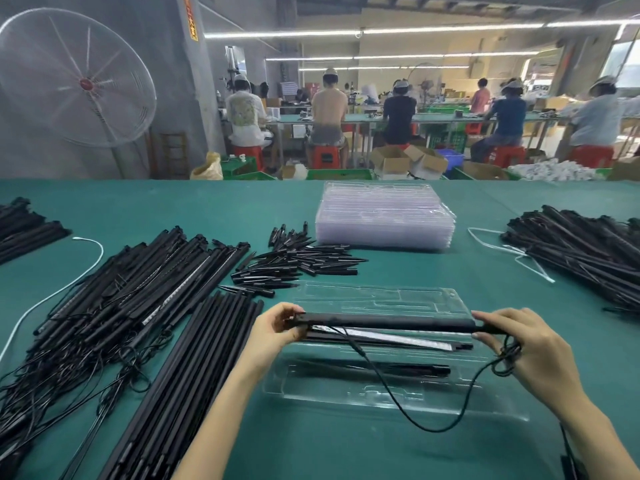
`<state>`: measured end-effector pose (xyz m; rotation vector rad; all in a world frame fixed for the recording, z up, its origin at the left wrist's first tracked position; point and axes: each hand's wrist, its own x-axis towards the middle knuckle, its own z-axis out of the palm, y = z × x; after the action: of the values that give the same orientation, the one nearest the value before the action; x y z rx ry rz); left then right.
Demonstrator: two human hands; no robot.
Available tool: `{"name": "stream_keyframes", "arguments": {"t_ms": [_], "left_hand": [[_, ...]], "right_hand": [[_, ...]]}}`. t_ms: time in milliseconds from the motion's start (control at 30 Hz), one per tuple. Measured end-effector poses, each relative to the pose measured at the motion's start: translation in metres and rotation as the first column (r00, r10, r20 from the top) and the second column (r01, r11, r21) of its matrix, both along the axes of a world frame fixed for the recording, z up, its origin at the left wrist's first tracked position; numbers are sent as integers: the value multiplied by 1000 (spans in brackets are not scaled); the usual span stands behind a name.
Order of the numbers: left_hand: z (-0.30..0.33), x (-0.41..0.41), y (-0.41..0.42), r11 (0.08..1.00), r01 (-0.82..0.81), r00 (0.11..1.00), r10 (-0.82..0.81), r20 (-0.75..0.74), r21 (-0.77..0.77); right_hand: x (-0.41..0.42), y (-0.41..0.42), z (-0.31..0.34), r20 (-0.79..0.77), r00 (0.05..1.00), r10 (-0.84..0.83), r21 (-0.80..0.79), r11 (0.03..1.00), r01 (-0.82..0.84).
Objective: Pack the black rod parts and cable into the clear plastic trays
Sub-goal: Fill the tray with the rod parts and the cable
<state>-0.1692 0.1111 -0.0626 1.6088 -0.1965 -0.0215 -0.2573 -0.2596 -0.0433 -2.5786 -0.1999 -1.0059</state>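
An open clear plastic tray (346,396) lies on the green table in front of me. A black rod (370,369) lies in its near half, and further rods with a white strip (391,337) lie in the middle. Above the tray I hold a black rod (388,321) level. My left hand (277,329) pinches its left end and my right hand (526,348) grips its right end. A thin black cable (398,400) hangs from the rod in a loop over the tray, with a small coil at my right fingers.
A stack of clear trays (384,216) sits behind. Short black spikes (298,259) lie at centre left, cabled rods (114,292) at left, plain long rods (180,386) beside my left arm, more rods (581,251) at right. People work at benches beyond.
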Motion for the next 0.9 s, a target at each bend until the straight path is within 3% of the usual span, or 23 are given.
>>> {"name": "stream_keyframes", "arguments": {"t_ms": [133, 233, 367, 467, 600, 667, 733, 800, 867, 900], "left_hand": [[-5, 0, 1, 938, -114, 965, 26, 262, 327], [-13, -3, 3, 882, -145, 934, -27, 355, 449], [-20, -2, 7, 877, -147, 939, -21, 343, 457], [-21, -2, 9, 875, -151, 941, -16, 338, 460], [-18, -1, 7, 883, -166, 939, 6, 343, 440], [-18, -2, 7, 887, -187, 938, 33, 344, 423], [-20, 0, 11, 892, -202, 940, 60, 336, 405], [-23, 2, 16, 896, -209, 946, 85, 312, 391], [-26, 4, 21, 902, -219, 951, 113, 287, 371], [-28, 4, 23, 906, -227, 951, 128, 281, 357]], "right_hand": [[0, 4, -16, -25, 999, -39, -19, 999, 38], [-1, 5, -33, -117, 992, -39, 7, 999, 40], [-5, 6, -39, -232, 972, -25, 69, 997, 42], [-8, 17, -28, -206, 973, 102, 179, 982, -65], [-6, 23, -11, -293, 920, 261, 67, 965, -252], [-5, 16, -2, -396, 852, 344, 98, 938, -333], [-4, 1, 6, -454, 757, 470, 274, 882, -383], [-4, -24, 12, -608, 516, 604, 540, 791, -289], [-3, -52, 8, -716, 249, 652, 636, 756, -152], [-1, -66, 0, -734, 228, 639, 628, 768, -130]]}}
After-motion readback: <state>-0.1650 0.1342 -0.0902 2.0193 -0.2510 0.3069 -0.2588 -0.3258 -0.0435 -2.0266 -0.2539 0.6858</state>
